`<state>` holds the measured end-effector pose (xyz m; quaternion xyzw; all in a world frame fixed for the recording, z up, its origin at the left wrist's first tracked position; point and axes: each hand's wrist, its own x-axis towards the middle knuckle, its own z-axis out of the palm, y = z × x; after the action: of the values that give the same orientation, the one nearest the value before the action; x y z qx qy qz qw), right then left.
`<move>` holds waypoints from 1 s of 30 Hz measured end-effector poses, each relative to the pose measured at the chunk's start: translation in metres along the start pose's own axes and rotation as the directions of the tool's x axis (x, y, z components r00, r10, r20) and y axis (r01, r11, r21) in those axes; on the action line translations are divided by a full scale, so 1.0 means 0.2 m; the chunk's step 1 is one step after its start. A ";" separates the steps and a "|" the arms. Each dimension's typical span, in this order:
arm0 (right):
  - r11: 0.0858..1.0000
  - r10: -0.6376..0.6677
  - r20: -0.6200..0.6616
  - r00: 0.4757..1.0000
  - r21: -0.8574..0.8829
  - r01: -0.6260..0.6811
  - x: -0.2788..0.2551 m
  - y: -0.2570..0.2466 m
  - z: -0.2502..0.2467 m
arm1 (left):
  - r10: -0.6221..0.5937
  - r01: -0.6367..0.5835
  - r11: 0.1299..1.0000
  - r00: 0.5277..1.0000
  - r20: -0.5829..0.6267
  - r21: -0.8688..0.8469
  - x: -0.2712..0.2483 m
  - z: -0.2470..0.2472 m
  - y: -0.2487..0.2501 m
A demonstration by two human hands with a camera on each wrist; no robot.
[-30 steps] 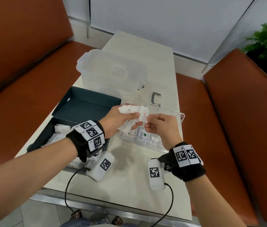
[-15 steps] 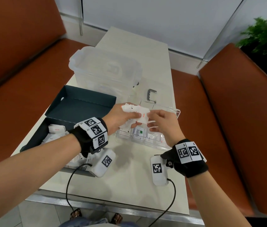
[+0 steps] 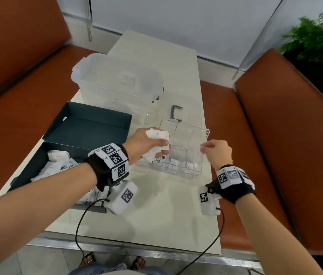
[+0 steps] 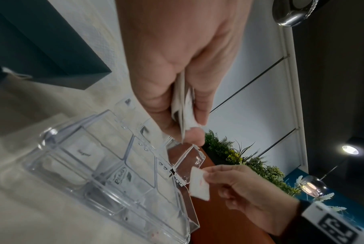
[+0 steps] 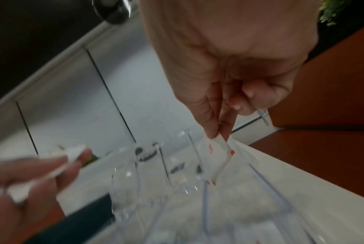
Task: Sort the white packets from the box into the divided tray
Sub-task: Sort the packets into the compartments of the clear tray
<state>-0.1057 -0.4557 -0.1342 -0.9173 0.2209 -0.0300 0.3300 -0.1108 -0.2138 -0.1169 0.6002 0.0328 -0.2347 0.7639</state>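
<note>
I pinch a single white packet (image 3: 200,155) (image 4: 199,184) (image 5: 218,153) between the thumb and fingertips of my right hand (image 3: 217,152) (image 4: 247,196) (image 5: 229,66), holding it upright over the right end of the clear divided tray (image 3: 196,174) (image 4: 118,206) (image 5: 260,189). My left hand (image 3: 145,145) (image 4: 176,66) (image 5: 26,178) is curled round a bunch of packets (image 3: 157,144) (image 4: 185,112) above the tray's left end; the two hands are apart. A few packets already lie in the near compartments, one of them printed with a green mark. The tray sits on the pale table (image 3: 156,215), near its right edge. To its left stands the open dark box (image 3: 89,124), with more loose packets (image 3: 57,161) heaped in its near half. Beyond the box, farther off, is a clear storage bin (image 3: 117,82), and a small grey bracket (image 3: 176,113) lies just past the tray. Orange seats (image 3: 285,135) flank the table, and a green plant (image 3: 319,36) stands at the far right.
</note>
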 end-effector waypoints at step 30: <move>0.659 0.022 0.483 0.876 -0.665 0.351 0.05 0.00 0.16 | -0.026 0.026 1.000 1.000 -0.010 0.008 -0.03 -0.02 0.01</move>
<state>-0.0903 -0.4402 -0.1601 -0.9683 0.0447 0.2439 -0.0300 -0.1145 -0.2068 -0.1137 0.6038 0.0432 -0.2418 0.7584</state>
